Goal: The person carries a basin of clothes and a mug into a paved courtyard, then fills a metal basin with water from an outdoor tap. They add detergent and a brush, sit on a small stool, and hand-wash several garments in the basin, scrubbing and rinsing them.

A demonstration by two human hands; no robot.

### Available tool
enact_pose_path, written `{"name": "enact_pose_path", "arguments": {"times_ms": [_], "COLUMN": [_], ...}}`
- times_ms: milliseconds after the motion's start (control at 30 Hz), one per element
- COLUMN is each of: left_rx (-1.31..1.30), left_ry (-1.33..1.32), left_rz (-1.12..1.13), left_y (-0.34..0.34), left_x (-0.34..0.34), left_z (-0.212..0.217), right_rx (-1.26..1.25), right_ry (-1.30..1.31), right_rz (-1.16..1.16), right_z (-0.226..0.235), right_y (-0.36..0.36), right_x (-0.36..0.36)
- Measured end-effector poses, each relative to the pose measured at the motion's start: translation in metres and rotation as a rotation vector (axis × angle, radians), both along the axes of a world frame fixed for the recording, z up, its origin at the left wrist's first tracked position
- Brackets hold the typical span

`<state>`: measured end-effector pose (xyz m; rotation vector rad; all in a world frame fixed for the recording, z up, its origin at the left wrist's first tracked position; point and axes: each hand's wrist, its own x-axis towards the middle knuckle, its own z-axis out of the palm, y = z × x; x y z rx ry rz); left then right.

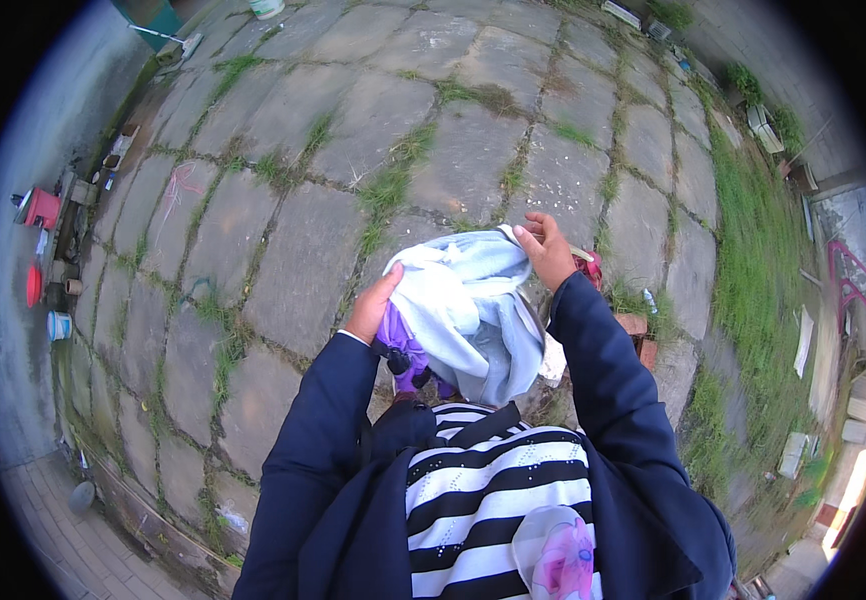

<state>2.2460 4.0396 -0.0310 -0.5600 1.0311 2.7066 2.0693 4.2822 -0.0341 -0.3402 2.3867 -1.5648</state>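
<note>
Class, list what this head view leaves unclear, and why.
In the head view:
Left hand: most fingers hidden by the pale cloth.
Purple item: partly covered by the cloth.
Red object: partly hidden behind the right sleeve.
Bucket: top cut off by the upper edge.
White specks: too small to identify.

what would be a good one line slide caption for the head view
A pale cloth hangs bunched between the left hand and right hand above grass-seamed paving slabs.

One pale cloth (463, 310), two white buckets (59, 326)
</note>
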Motion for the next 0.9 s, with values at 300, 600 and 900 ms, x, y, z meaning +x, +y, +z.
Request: {"name": "enact_pose_path", "arguments": {"times_ms": [300,600,900], "left_rx": [0.419,-1.354,-1.143], "left_ry": [0.061,-0.307,0.002], "left_rz": [0.146,0.321,0.022], "left_y": [-0.002,-0.073,-0.005], "left_x": [0.013,0.058,0.032], "left_z": [0.012,-0.113,-0.031], "right_rx": [-0.415,-1.003,-0.785], "right_ry": [-0.969,-1.135,-1.003], "right_rz": [0.362,0.186,0.225], "right_z": [-0.025,0.042,0.021], "right_y": [-0.027,-0.043,-0.064], "right_x": [0.091,0.071,0.079]}}
